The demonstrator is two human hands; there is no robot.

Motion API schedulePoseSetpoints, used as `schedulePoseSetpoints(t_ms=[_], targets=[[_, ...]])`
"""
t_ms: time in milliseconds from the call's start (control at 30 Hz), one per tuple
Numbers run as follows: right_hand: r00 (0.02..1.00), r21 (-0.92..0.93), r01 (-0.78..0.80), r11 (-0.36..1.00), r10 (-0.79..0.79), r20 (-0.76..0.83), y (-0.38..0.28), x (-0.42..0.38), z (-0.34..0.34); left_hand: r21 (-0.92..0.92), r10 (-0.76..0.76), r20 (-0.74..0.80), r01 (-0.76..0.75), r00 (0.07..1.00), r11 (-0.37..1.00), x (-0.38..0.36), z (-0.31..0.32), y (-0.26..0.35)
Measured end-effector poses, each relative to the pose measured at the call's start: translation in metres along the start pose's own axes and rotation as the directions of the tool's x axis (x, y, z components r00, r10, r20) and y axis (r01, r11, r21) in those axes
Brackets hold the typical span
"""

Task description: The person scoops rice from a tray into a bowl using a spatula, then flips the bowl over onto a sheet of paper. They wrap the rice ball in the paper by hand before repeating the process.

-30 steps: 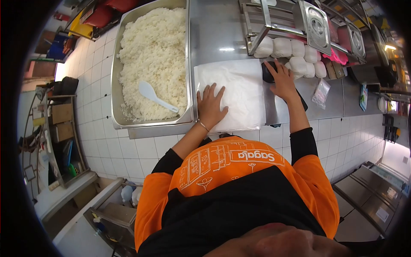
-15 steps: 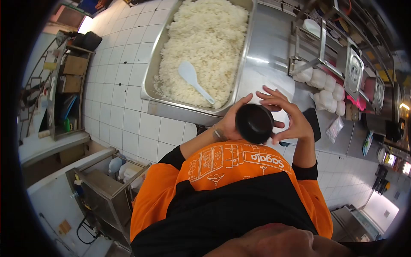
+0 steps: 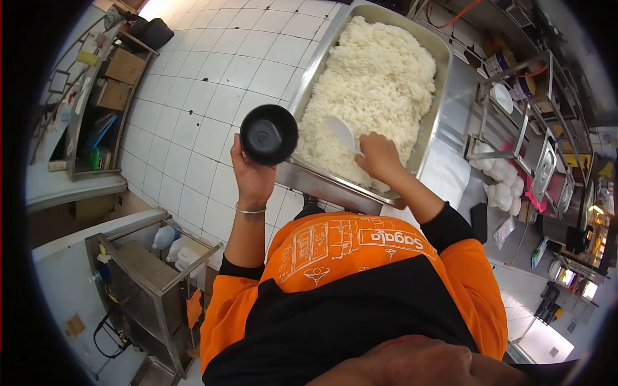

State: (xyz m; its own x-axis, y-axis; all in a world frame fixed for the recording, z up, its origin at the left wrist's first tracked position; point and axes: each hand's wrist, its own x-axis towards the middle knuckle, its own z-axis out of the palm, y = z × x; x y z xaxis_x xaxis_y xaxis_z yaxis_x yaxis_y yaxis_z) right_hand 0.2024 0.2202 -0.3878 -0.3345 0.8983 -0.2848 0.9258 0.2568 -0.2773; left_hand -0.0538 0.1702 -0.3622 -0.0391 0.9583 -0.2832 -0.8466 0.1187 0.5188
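Observation:
A black bowl (image 3: 269,134) is held by its side and underside in my left hand (image 3: 253,181), just left of a deep metal tray (image 3: 300,96). Only a dark, bare inside shows in the bowl. White cooked rice (image 3: 386,77) fills the tray in a heap. My right hand (image 3: 378,156) reaches over the tray's near part, its fingers closed round the handle of a white rice paddle (image 3: 342,132). The paddle's blade lies on the rice, pointing away to the left. Part of the handle is hidden by my fingers.
A steel counter (image 3: 454,128) runs along the tray's right side, with stacked white containers (image 3: 502,186) and a metal rack (image 3: 515,119) farther right. White floor tiles (image 3: 212,96) spread to the left. A metal cart (image 3: 151,276) stands at the lower left.
My left hand has carried the bowl to the left, beside the tray. My right hand has left the bowl and taken hold of the rice paddle. The view has shifted.

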Motion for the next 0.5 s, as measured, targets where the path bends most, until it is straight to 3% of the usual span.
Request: schedulePoseSetpoints(t_ms=[67, 100, 133, 167, 200, 233, 267, 300, 367, 433, 500], targets=[[0.992, 0.277, -0.114, 0.954, 0.096, 0.078, 0.014, 0.002, -0.012, 0.36, 0.308, 0.031, -0.298, 0.951, 0.884, 0.026, -0.019, 0.004], [0.976, 0.41, -0.215, 0.886, 0.174, 0.135, 0.02, -0.001, -0.025, 0.482, 0.358, 0.029, -0.326, 0.933, 0.813, 0.035, -0.016, 0.004], [0.991, 0.657, -0.131, 0.742, 0.121, 0.061, 0.046, -0.01, -0.022, 0.523, 0.343, 0.046, -0.315, 0.938, 0.792, 0.044, -0.018, 0.001], [0.926, 0.468, -0.373, 0.801, 0.349, 0.142, 0.044, -0.01, -0.053, 0.606, 0.347, 0.096, -0.331, 0.933, 0.723, 0.054, -0.025, -0.006], [0.958, 0.412, -0.199, 0.889, 0.264, -0.107, 0.067, -0.016, -0.052, 0.68, 0.346, 0.147, -0.348, 0.927, 0.645, 0.061, -0.028, -0.013], [0.944, 0.201, -0.231, 0.952, 0.27, -0.191, 0.08, -0.018, -0.063, 0.701, 0.332, 0.199, -0.371, 0.922, 0.61, 0.061, -0.021, -0.018], [0.925, 0.083, -0.342, 0.936, 0.351, -0.143, 0.076, -0.018, -0.08, 0.72, 0.313, 0.248, -0.391, 0.917, 0.573, 0.059, -0.014, -0.023], [0.937, 0.027, -0.314, 0.949, 0.315, -0.151, 0.074, -0.013, -0.083, 0.71, 0.343, 0.305, -0.452, 0.888, 0.539, 0.061, -0.016, -0.028], [0.947, -0.02, -0.293, 0.956, 0.288, -0.145, 0.066, 0.004, -0.075, 0.689, 0.345, 0.271, -0.432, 0.899, 0.583, 0.059, -0.012, -0.028], [0.991, -0.104, -0.02, 0.994, 0.005, -0.135, 0.044, 0.031, -0.053, 0.624, 0.339, 0.245, -0.416, 0.908, 0.661, 0.058, -0.009, -0.026], [0.993, -0.231, 0.098, 0.968, -0.109, -0.038, 0.014, 0.052, -0.038, 0.639, 0.348, 0.255, -0.427, 0.902, 0.64, 0.058, -0.008, -0.024]])
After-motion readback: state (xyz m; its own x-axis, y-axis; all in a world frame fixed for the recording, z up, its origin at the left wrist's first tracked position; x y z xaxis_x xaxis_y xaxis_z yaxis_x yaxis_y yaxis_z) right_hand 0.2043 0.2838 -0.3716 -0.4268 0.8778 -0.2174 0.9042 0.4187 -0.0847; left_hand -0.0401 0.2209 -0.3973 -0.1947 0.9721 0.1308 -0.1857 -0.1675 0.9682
